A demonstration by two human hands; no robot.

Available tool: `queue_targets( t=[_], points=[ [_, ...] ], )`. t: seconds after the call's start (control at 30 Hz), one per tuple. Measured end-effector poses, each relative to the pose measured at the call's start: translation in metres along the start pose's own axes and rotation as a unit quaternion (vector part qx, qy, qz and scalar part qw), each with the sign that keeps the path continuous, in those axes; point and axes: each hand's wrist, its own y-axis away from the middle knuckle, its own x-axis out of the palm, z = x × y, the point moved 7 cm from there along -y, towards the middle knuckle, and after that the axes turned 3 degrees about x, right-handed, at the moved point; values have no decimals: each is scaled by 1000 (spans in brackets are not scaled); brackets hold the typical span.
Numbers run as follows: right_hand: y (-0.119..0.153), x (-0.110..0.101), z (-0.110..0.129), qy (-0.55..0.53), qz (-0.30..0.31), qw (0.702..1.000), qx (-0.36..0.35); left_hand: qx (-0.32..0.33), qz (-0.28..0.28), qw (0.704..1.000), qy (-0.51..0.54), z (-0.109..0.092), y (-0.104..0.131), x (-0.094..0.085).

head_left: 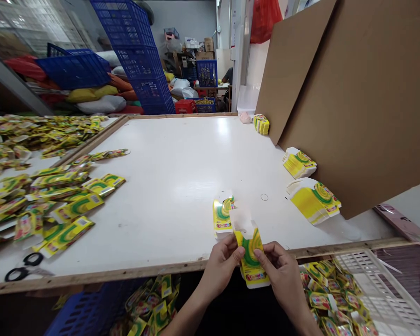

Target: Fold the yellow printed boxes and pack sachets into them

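Note:
Both hands hold a small yellow and green printed carton (251, 254) in front of me, at the table's front edge. My left hand (220, 262) grips its left side, thumb on the printed face. On the right side, my right hand (279, 266) pinches it the same way. The carton's white top flap stands up, and its upper end looks open. Just behind it lies another yellow carton (222, 214) on the white table (175, 186). Farther right, flat cartons form a fanned stack (315, 200), with a smaller stack (298, 162) beyond it.
Filled-looking cartons (77, 205) lie heaped at left, near black-handled scissors (24, 268). Brown cardboard sheets (364, 102) lean along the right side. Below the table edge are a blue crate (87, 310) and a white basket (388, 289) beside many cartons. Blue crates (140, 56) are stacked behind.

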Motion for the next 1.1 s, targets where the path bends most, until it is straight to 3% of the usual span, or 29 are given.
queue_targets(
  t=[0.27, 0.37, 0.5, 0.67, 0.83, 1.0, 1.1],
  points=[
    [0, 4, 2, 60, 8, 998, -31, 4, -76, 997, -23, 11, -1, -15],
    [-1, 4, 3, 63, 6, 997, -39, 13, -78, 996, -43, 10, 0, -15],
    [-1, -2, 13, 46, 14, 996, -77, 39, -34, 998, -19, -4, 7, -8],
    [2, 0, 26, 10, 153, 986, -64, 18, 68, 997, -3, -15, 15, -2],
    [7, 2, 40, 88, 213, 971, -64, -27, 118, 993, 10, -10, 18, -2],
    [4, 2, 48, 161, 163, 965, -131, -43, 139, 989, -1, -6, 22, 5],
    [-2, -3, 39, 117, 113, 980, -112, -35, 118, 992, -13, -8, 21, 5]
  ],
)
